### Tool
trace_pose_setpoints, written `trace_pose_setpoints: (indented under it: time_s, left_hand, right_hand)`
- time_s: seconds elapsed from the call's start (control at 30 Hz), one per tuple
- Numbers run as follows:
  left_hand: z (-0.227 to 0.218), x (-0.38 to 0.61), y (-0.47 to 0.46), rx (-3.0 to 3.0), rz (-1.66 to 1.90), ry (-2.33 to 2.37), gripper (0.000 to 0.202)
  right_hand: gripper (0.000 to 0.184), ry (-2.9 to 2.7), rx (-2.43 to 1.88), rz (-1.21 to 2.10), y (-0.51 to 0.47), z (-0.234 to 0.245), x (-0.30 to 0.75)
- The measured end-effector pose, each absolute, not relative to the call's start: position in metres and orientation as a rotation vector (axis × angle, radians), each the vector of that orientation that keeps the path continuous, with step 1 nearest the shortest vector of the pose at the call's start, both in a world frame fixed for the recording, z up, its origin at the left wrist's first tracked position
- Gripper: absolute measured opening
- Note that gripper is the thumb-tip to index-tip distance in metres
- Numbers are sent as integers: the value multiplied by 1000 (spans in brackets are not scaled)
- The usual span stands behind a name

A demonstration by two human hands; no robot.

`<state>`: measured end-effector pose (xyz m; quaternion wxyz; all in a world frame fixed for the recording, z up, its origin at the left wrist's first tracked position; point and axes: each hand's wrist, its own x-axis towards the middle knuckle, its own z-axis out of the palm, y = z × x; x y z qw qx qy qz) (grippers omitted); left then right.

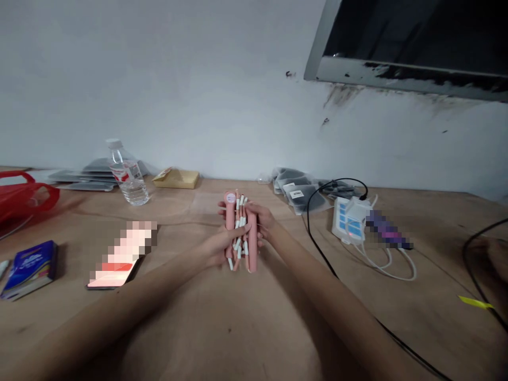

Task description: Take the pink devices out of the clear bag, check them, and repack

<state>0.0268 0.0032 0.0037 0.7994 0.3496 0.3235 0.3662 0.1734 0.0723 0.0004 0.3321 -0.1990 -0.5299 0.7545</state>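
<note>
From here, the left hand (219, 244) and right hand (260, 218) grip a folded pink-and-white beaded skipping rope (241, 233) over the middle of the brown wooden tabletop (230, 328), likely pressing from both sides to keep strands bundled. Smooth pink cylindrical handles (253, 254) flank them; the left handle's far end shows a pale disc (230, 198).

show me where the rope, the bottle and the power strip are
Rope (242, 219): head view, on the pink and white segments between its handles.
Bottle (127, 173): head view, on its label.
Power strip (344, 218): head view, on its blue and white face.
</note>
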Motion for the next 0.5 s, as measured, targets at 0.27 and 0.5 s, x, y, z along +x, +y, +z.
trace_pose_setpoints:
  time_s: [0.27,0.5]
  left_hand:
    - [-15,26,7,703,732,703,33]
    - [-16,26,5,730,688,685,32]
  right_hand:
    - [40,-1338,-503,1887,69,7,161]
    - [34,-1166,-455,1913,64,13,152]
